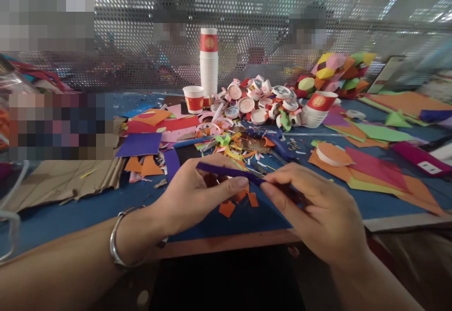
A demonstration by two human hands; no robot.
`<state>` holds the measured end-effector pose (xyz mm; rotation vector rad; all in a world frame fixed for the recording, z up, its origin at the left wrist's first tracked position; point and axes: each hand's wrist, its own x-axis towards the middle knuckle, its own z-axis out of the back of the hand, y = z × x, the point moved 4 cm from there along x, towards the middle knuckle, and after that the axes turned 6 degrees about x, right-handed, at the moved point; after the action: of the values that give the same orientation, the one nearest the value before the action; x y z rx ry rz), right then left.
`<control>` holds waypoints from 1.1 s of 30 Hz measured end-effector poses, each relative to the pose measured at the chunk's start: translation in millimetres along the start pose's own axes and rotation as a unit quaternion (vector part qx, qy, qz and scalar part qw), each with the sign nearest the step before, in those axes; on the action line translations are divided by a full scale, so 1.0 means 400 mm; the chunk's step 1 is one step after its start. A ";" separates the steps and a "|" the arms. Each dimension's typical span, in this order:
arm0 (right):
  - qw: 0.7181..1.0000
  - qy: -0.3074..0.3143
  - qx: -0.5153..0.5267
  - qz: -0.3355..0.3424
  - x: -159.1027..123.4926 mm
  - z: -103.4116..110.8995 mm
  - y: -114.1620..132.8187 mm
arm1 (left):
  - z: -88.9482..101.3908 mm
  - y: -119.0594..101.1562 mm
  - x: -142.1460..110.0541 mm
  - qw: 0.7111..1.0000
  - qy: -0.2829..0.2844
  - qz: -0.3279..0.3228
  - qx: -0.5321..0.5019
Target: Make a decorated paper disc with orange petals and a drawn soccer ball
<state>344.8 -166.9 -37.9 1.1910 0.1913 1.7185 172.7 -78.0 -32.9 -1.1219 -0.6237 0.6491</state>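
A narrow purple paper strip (221, 170) is stretched between my two hands, just above the front of the blue table. My left hand (197, 193) pinches it with the thumb on the near side and the fingers behind. At the strip's right end, the thumb and fingertips of my right hand (318, 207) close on it. Something dark shows under my right palm, too shaded to name. Below the strip lie small orange paper scraps (226, 208). Beyond it are mixed paper clippings (231, 148) and a blue-handled tool (280, 147), partly hidden by my right hand.
A tall stack of paper cups (209, 71) stands at the back beside a single cup (194, 100). A heap of cut cup pieces (247, 104) spreads rightward. Coloured sheets (377, 167) lie right, folded cardboard (70, 181) left. Perforated metal (240, 0) rises behind the table.
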 end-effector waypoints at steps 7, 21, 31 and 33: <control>0.994 0.100 0.024 -0.045 -0.016 0.005 -0.022 | 0.030 0.003 0.002 0.999 -0.015 -0.020 0.045; 0.984 0.038 -0.161 -0.064 -0.059 0.064 -0.136 | 0.044 0.020 0.004 0.993 -0.007 0.025 0.117; 0.976 0.025 -0.215 -0.010 -0.042 0.076 -0.167 | 0.022 0.024 0.002 0.991 0.095 0.045 0.083; 0.967 0.032 -0.253 -0.005 -0.029 0.086 -0.189 | 0.025 0.031 -0.001 0.989 0.097 0.051 0.098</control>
<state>419.3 -151.9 -73.3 0.7547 -0.1960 1.6630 163.3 -68.7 -41.6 -1.0220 -0.3312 0.6643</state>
